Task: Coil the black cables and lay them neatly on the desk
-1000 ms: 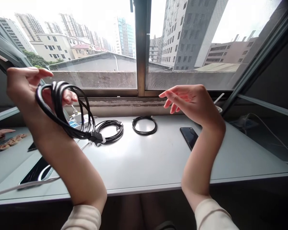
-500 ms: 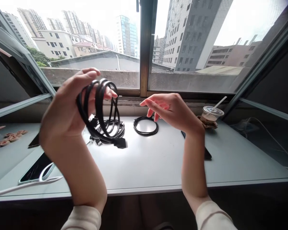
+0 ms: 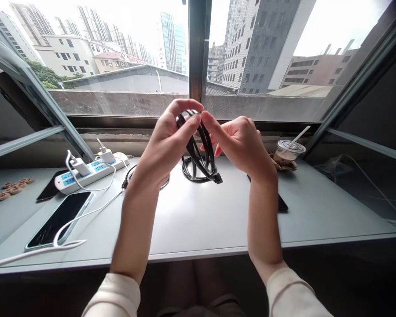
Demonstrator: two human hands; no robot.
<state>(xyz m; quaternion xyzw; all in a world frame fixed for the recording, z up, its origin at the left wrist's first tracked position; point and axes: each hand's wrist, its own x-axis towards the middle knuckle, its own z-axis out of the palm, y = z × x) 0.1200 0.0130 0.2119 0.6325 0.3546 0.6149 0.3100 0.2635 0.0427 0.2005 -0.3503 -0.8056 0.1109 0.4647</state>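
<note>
The fingers (image 3: pixel 185 125) of the left hand (image 3: pixel 166 141) are closed around the top of a coiled black cable (image 3: pixel 201 149). The fingers (image 3: pixel 214 127) of the right hand (image 3: pixel 242 143) pinch the same loops from the other side. The coil hangs in the air above the middle of the tabletop (image 3: pixel 201 220), and its plug (image 3: pixel 218 178) dangles at the bottom. Right behind it, another black coil (image 3: pixel 185 169) lies flat on the tabletop. A dark phone (image 3: pixel 281 204) peeks out beside the right wrist. A drink cup (image 3: pixel 287 152) with a straw stands near the window. Off to the left sit a white power strip (image 3: pixel 86 174) and a phone (image 3: pixel 61 214) with a white wire (image 3: pixel 95 207) lying across it.
</note>
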